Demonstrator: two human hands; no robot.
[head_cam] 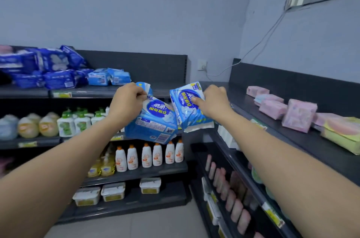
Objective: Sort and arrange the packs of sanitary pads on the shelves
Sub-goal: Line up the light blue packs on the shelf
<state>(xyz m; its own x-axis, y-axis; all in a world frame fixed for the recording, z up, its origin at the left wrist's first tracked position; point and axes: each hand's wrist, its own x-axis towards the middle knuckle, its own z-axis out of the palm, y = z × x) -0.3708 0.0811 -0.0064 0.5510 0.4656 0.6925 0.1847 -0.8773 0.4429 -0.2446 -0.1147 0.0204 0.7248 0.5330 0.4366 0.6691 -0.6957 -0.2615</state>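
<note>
Dark corner shelves face me; my left hand pinches one light-blue pack by its flap; my right hand grips a second pack, presumably bound for matching stock.

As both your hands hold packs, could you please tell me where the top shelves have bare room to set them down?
Free: the dark left top shelf right of the light blue plastic packs; the dark right top shelf between corner and pink plastic packs. Crowded: piled dark blue packs, far left.

2 light-blue packs held, 2 shelved, 6 orange-capped bottles, 3 white tubs.
</note>
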